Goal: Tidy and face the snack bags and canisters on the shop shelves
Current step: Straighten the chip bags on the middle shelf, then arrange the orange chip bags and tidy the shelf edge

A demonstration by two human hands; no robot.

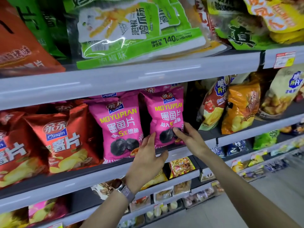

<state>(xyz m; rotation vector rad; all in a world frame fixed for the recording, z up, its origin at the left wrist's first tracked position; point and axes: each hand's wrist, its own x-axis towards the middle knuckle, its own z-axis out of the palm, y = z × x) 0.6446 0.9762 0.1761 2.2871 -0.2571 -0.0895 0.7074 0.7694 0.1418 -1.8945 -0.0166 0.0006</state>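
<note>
Two pink Moyupian snack bags stand upright on the middle shelf (115, 171). The right pink bag (166, 112) is held at its bottom edge from both sides. My left hand (148, 160) grips its lower left corner, thumb under the bag. My right hand (190, 137) pinches its lower right corner with fingertips on the front. The left pink bag (118, 127) stands just beside it, untouched. A metal watch sits on my left wrist.
Red potato chip bags (65, 139) fill the shelf to the left. Orange and yellow chip bags (238, 109) lean to the right, past a dark gap. Green bags (131, 30) lie on the shelf above. Lower shelves hold small snack packs (181, 167).
</note>
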